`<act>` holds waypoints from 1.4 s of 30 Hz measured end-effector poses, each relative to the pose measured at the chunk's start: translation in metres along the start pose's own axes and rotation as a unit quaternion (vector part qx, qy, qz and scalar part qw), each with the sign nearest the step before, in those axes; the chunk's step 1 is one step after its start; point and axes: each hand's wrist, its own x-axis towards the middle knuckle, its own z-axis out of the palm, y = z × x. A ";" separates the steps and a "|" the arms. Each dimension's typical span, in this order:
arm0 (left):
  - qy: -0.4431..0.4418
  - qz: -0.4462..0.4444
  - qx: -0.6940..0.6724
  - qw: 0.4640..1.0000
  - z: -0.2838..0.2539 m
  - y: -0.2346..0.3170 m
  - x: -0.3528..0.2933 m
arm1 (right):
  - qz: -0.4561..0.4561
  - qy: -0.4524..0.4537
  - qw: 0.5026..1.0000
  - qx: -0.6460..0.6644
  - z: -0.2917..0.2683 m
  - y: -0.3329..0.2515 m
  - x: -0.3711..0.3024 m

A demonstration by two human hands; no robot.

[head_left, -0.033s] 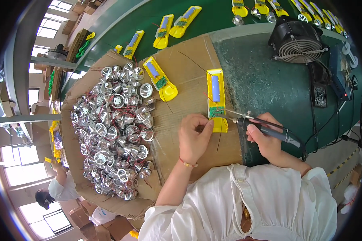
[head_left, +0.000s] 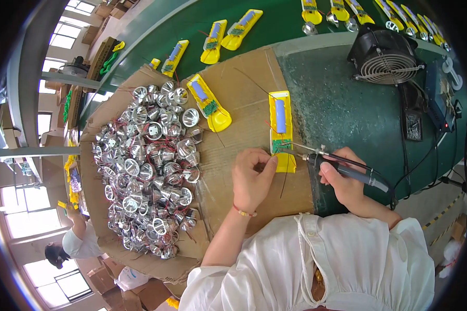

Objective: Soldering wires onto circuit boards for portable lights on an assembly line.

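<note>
A yellow flashlight housing point(head_left: 287, 165) lies on the cardboard in front of me, with a blue cylindrical battery point(head_left: 280, 116) and a small green circuit board point(head_left: 280, 146) in it. My right hand point(head_left: 343, 176) is wrapped round a soldering iron point(head_left: 347, 172) that has a thin metal feed tube alongside. Its tip points left and is at the board. At the housing's left edge my left hand point(head_left: 255, 173) is closed, thumb and fingertips together by the board; what they pinch is hidden. A dark wire trails below the board.
Left of my hands, many silver reflector cups point(head_left: 147, 171) with red wires fill a cardboard tray. Another housing point(head_left: 210, 106) lies beside them. More housings line the green bench behind. A black fan point(head_left: 385, 57) and a blue box point(head_left: 437, 96) stand right. Far left, another person point(head_left: 81, 239) works.
The view has shifted very slightly. Both hands, the soldering iron and the housing keep practically the same places relative to each other.
</note>
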 end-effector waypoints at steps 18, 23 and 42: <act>-0.003 -0.039 -0.029 0.999 0.001 0.002 0.001 | 0.051 0.040 0.995 0.079 -0.009 -0.007 -0.007; 0.000 -0.007 -0.004 1.000 -0.001 0.004 0.002 | 0.032 0.068 0.995 0.068 -0.024 -0.002 -0.007; 0.014 -0.007 0.444 0.896 0.023 0.068 0.268 | 0.060 0.109 0.992 0.031 -0.052 0.004 -0.003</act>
